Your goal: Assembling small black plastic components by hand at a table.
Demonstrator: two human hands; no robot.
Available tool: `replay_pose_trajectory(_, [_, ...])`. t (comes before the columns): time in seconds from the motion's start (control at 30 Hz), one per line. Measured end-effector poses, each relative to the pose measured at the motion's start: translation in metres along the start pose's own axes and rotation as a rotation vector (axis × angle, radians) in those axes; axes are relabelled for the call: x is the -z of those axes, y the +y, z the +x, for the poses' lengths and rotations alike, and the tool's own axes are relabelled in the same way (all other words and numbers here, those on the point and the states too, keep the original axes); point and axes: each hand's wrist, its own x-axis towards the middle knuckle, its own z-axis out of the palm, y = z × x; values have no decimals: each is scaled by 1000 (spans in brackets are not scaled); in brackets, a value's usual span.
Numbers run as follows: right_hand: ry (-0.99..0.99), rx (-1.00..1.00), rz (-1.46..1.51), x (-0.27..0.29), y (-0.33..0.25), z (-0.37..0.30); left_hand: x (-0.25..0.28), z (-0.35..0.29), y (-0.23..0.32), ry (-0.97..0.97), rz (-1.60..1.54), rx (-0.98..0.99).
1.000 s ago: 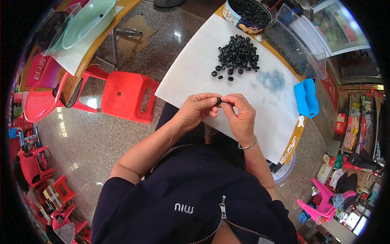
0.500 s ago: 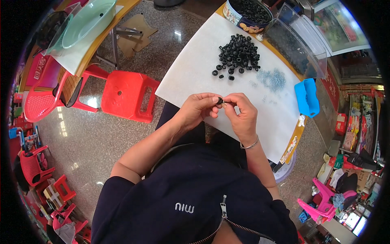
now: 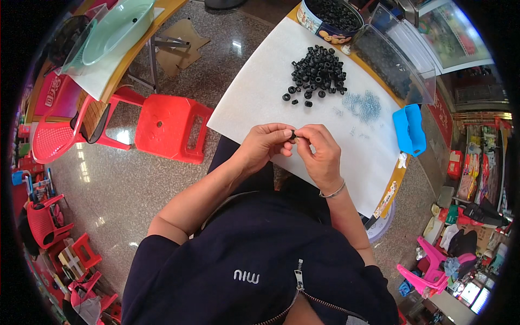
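Pinched between the thumb and fingers of my left hand (image 3: 260,143) is a small black ring-shaped part (image 3: 293,135). My right hand (image 3: 320,151), with a silver bangle at the wrist, meets it there with thumb and forefinger pressed together at the part's edge. Whatever else those right fingertips hold is too small to make out. Both hands hover over the near edge of the white-covered table (image 3: 244,103). Farther back lies a heap of similar black parts (image 3: 319,70), several loose at its near side. Right of it spreads a patch of tiny clear bluish pieces (image 3: 364,106).
A round tin (image 3: 333,24) full of black parts stands at the far edge, beside a clear bin (image 3: 395,59). The blue plastic container (image 3: 410,130) sits at the right edge. On the floor at left is a red stool (image 3: 169,128).
My right fingers have moved slightly left, closer against the black part. My left hand has barely moved, and the heaps look the same.
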Motion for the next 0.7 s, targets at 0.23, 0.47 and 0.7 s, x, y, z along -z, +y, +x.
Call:
replay_pose_trajectory(0.23, [25,52,-39,-3,6,-6,-2,1,-7,41,139,-57])
replay_pose_trajectory(0.47, [-2,78,-30,3,6,-10,-5,1,-14,44,271,-96])
replay_pose_trajectory(0.7, [-13,-28,55,13,4,-22,-9,-2,-7,-34,370,-18])
